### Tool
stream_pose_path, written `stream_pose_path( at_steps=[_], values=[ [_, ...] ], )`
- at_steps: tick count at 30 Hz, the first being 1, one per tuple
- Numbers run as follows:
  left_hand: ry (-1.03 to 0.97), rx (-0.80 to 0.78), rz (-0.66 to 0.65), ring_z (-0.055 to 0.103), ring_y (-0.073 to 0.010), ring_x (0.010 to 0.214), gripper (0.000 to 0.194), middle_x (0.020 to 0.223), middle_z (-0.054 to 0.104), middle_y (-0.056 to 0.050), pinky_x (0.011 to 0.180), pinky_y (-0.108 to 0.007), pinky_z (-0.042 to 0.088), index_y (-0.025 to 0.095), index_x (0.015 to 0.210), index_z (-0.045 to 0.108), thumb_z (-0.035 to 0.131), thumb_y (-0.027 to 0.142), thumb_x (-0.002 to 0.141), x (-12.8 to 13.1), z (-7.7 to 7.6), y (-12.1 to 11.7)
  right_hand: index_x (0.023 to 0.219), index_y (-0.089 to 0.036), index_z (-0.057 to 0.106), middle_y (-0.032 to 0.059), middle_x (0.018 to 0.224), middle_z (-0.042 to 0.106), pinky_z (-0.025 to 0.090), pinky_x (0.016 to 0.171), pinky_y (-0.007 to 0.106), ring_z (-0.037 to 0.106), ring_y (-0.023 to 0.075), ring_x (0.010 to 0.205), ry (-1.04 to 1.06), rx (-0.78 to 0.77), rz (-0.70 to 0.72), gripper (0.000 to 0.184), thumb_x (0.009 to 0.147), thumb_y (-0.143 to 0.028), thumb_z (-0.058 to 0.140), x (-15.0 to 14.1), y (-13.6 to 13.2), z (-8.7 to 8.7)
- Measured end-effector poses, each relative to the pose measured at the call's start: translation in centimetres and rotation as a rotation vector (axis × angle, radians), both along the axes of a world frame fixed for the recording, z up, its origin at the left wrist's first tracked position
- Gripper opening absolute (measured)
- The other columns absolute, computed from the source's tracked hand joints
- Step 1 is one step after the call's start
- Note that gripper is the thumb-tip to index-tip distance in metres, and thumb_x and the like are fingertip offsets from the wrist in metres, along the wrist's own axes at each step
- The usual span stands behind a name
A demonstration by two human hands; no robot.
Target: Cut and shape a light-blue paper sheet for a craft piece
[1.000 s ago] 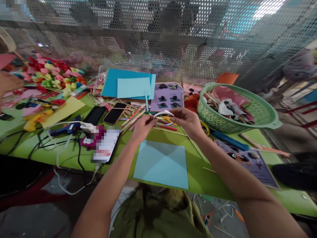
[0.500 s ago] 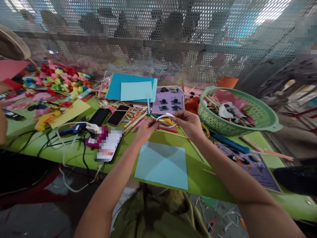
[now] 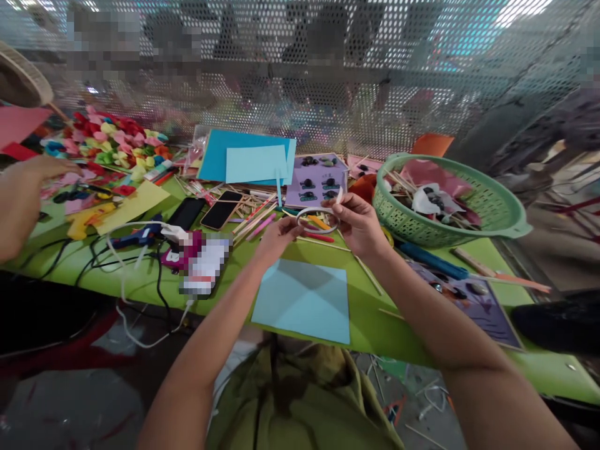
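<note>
My left hand (image 3: 277,239) pinches the left side of a thin white ring (image 3: 319,232), like a narrow roll of tape, held over the table. At its right side, my right hand (image 3: 360,220) is closed with thumb and fingers together on a small white strip (image 3: 340,194) that sticks up. Whether this strip joins the ring is hard to make out. Below both hands a light blue sheet (image 3: 302,303) lies flat near the table's front edge. Just behind the ring are coloured sticks, including a red one (image 3: 319,237).
A green basket (image 3: 435,231) of scraps stands at the right. Blue sheets (image 3: 210,159) and a purple card (image 3: 297,178) lie behind. Phones, a glue gun (image 3: 135,237) and cables are at the left, where another person's hand (image 3: 28,194) reaches in.
My right hand has turned and lifted slightly, so the white strip now points upward. The ring shows more openly. Another person's hand has come further in from the left.
</note>
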State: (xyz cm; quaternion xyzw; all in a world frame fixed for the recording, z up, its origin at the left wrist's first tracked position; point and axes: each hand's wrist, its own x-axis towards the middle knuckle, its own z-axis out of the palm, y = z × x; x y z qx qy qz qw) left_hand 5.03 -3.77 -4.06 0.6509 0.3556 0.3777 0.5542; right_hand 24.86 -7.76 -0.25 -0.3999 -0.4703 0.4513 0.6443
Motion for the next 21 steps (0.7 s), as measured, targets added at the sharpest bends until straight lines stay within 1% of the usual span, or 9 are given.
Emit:
stream_pose_path(
  at_steps=[2,4,5,7,10,12,14,18,21],
  values=[
    [0.157,0.052,0.041,0.063,-0.0169,0.076,0.052,0.080,0.069,-0.002,0.070,-0.028,0.045,0.018,0.121,0.069,0.072,0.055,0.085,-0.7,0.3,-0.4,0.080,-0.026,0.064,-0.0010,0.086,0.074,0.045,0.052,0.028,0.052,0.0100,0.055,-0.055,0.006,0.010,0.044,0.066,-0.060,0.089,0.6,0.0,0.4],
    [0.433,0.167,0.110,0.064,-0.0185,0.077,0.046,0.085,0.070,-0.003,0.071,-0.029,0.046,0.019,0.127,0.067,0.071,0.044,0.088,-2.0,0.8,-1.2,0.082,-0.027,0.064,-0.0005,0.087,0.073,0.040,0.049,0.028,0.047,0.0098,0.052,-0.136,0.019,-0.010,0.044,0.069,-0.063,0.086,1.4,0.0,0.8],
    [0.591,0.233,0.136,0.066,-0.0208,0.083,0.042,0.090,0.072,-0.005,0.076,-0.031,0.048,0.020,0.125,0.068,0.071,0.039,0.088,-2.7,1.0,-1.9,0.083,-0.027,0.064,-0.0002,0.087,0.073,0.038,0.047,0.028,0.046,0.0100,0.051,-0.168,0.027,-0.027,0.044,0.069,-0.063,0.086,1.7,0.0,1.0],
    [0.859,0.335,0.139,0.068,-0.0279,0.103,0.038,0.107,0.072,-0.011,0.088,-0.036,0.050,0.018,0.121,0.070,0.073,0.037,0.087,-4.1,1.6,-3.3,0.083,-0.027,0.066,0.0003,0.085,0.072,0.035,0.045,0.029,0.044,0.0103,0.051,-0.204,0.048,-0.056,0.045,0.067,-0.063,0.088,2.2,0.0,1.3],
    [1.111,0.392,0.075,0.062,-0.0370,0.123,0.049,0.132,0.065,-0.019,0.100,-0.043,0.048,0.015,0.125,0.067,0.079,0.038,0.083,-5.4,2.2,-5.2,0.081,-0.027,0.067,0.0006,0.080,0.070,0.033,0.043,0.029,0.045,0.0110,0.050,-0.201,0.076,-0.081,0.047,0.063,-0.062,0.091,2.3,-0.1,1.5],
    [1.197,0.392,0.042,0.062,-0.0390,0.125,0.051,0.135,0.063,-0.022,0.101,-0.045,0.048,0.013,0.126,0.066,0.079,0.037,0.083,-5.4,2.4,-5.8,0.079,-0.026,0.068,0.0004,0.077,0.069,0.033,0.043,0.028,0.046,0.0114,0.051,-0.202,0.088,-0.088,0.046,0.062,-0.062,0.092,2.1,-0.2,1.4],
    [1.234,0.387,0.024,0.062,-0.0392,0.124,0.047,0.130,0.066,-0.021,0.100,-0.045,0.048,0.013,0.122,0.067,0.079,0.037,0.083,-5.2,2.5,-5.8,0.079,-0.026,0.068,0.0002,0.076,0.068,0.035,0.043,0.028,0.047,0.0115,0.051,-0.229,0.089,-0.078,0.045,0.064,-0.062,0.092,1.9,-0.2,1.2],
    [1.212,0.352,-0.015,0.066,-0.0384,0.115,0.040,0.118,0.073,-0.019,0.092,-0.041,0.050,0.015,0.112,0.069,0.081,0.038,0.081,-4.9,2.4,-4.8,0.081,-0.026,0.068,0.0003,0.076,0.068,0.036,0.044,0.028,0.049,0.0117,0.052,-0.277,0.082,-0.039,0.043,0.068,-0.061,0.090,1.8,-0.4,0.8],
    [1.163,0.314,-0.029,0.070,-0.0348,0.103,0.031,0.105,0.075,-0.014,0.083,-0.037,0.050,0.018,0.101,0.071,0.082,0.038,0.079,-5.0,2.2,-4.1,0.081,-0.026,0.068,0.0002,0.074,0.066,0.034,0.044,0.028,0.053,0.0132,0.055,-0.270,0.086,-0.024,0.040,0.069,-0.057,0.091,1.7,-0.6,0.8]
  ],
)
